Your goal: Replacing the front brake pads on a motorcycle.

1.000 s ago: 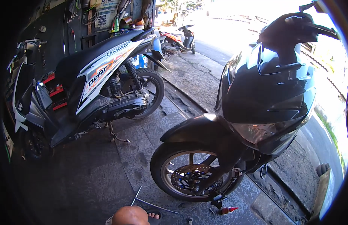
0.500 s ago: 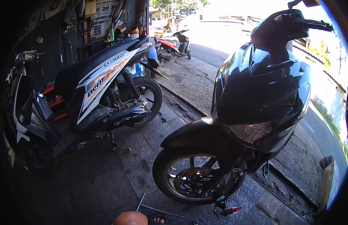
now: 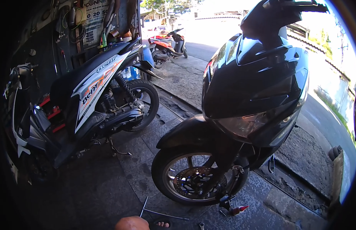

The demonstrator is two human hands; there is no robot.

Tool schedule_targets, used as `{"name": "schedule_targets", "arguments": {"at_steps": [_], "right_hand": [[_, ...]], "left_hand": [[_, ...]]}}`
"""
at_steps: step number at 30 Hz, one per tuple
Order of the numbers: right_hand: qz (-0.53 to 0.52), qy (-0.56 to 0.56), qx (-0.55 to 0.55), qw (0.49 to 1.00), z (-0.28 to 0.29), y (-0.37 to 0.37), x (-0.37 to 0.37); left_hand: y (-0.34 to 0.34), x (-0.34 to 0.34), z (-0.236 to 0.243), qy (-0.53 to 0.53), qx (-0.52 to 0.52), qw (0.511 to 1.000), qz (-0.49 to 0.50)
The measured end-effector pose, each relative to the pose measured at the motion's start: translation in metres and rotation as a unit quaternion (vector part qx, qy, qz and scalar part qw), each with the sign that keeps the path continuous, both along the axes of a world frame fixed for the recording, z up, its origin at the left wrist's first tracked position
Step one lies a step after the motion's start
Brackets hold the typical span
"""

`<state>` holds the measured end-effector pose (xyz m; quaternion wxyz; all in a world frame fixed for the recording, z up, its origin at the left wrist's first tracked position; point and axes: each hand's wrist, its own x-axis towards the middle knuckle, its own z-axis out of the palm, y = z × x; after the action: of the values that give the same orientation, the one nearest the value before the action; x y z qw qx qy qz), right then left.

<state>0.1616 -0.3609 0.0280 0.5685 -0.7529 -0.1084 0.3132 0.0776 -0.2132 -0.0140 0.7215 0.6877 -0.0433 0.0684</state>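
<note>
Neither of my hands is in the picture. Right of centre stands a black scooter (image 3: pixel 254 99), its front wheel (image 3: pixel 157 180) turned toward me. A drilled brake disc (image 3: pixel 185 182) shows in that wheel, and a dark part that looks like a brake caliper (image 3: pixel 225 203) hangs low beside the tyre. On the floor below it lies a small dark red bottle (image 3: pixel 236 211) with a pointed red tip. A T-handle wrench (image 3: pixel 162 214) rests on the tiles near my bent knee (image 3: pixel 132 223) and sandalled foot (image 3: pixel 162 224).
A white and orange scooter (image 3: pixel 97 92) is parked at the left, with red metal shelving (image 3: pixel 55 112) behind it. Another red scooter (image 3: pixel 168 46) stands outside by the road. A metal floor channel (image 3: pixel 285 188) crosses behind the black scooter. A small metal socket-like piece (image 3: pixel 201 226) lies at the lower edge.
The view has turned slightly, so both near scooters sit a little farther left. More of the small metal piece at the lower edge shows. Nothing on the floor has visibly been moved.
</note>
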Motion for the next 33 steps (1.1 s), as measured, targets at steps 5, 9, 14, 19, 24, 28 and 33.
{"name": "schedule_targets", "arguments": {"at_steps": [5, 9, 14, 19, 24, 28, 33], "right_hand": [[-0.015, -0.023, -0.057, 0.998, -0.038, -0.017, 0.002], [-0.026, -0.159, -0.256, 0.953, -0.048, -0.019, -0.006], [-0.001, -0.263, -0.239, 0.935, -0.027, -0.011, -0.017], [-0.062, -0.126, -0.096, 0.985, -0.020, 0.003, -0.015], [-0.094, -0.060, -0.017, 0.994, -0.032, 0.009, -0.013], [-0.116, -0.029, 0.025, 0.992, -0.036, 0.014, -0.014], [-0.139, -0.005, 0.063, 0.988, -0.041, 0.022, -0.016]], "left_hand": [[-0.013, 0.002, -0.020, 0.031, -0.007, 0.999, 0.016], [-0.021, 0.003, -0.028, 0.116, 0.100, 0.986, 0.060], [-0.041, 0.002, -0.028, 0.074, 0.051, 0.976, 0.201], [-0.044, 0.005, -0.027, 0.156, -0.083, 0.977, 0.119], [-0.049, 0.010, -0.033, 0.213, -0.142, 0.959, 0.123], [-0.064, 0.020, -0.061, 0.226, -0.164, 0.937, 0.211], [-0.067, 0.042, -0.108, -0.023, -0.184, 0.957, 0.222]]}}
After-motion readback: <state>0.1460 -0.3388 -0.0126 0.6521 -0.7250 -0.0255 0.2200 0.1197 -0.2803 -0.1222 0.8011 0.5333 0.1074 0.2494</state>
